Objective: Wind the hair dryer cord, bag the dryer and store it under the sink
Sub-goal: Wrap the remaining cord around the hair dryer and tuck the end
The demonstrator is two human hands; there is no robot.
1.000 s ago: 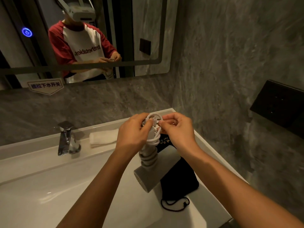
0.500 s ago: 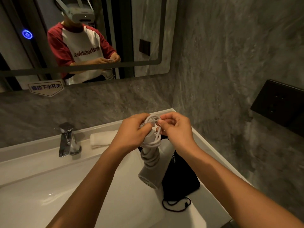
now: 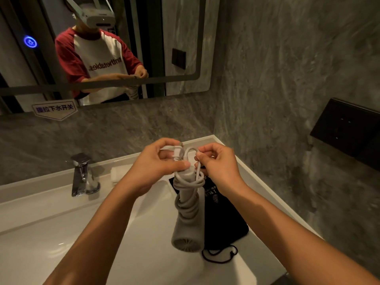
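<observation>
A grey hair dryer [image 3: 187,229] hangs head-down over the white sink [image 3: 61,233], its handle pointing up. The grey cord [image 3: 190,183] is coiled several times around the handle. My left hand [image 3: 153,168] grips the top of the handle and the plug end. My right hand [image 3: 219,165] pinches a loose loop of cord beside it. A black drawstring bag [image 3: 224,219] lies flat on the counter behind the dryer, its string trailing toward the front edge.
A chrome faucet [image 3: 82,174] stands at the back left of the basin, with a folded white towel [image 3: 119,173] beside it. A mirror [image 3: 144,38] hangs above. A black wall panel [image 3: 347,130] sits on the stone wall at right.
The dryer has swung from tilted to nearly vertical, its air intake now facing me. Both hands shifted slightly as my right fingers worked the cord loop near the plug.
</observation>
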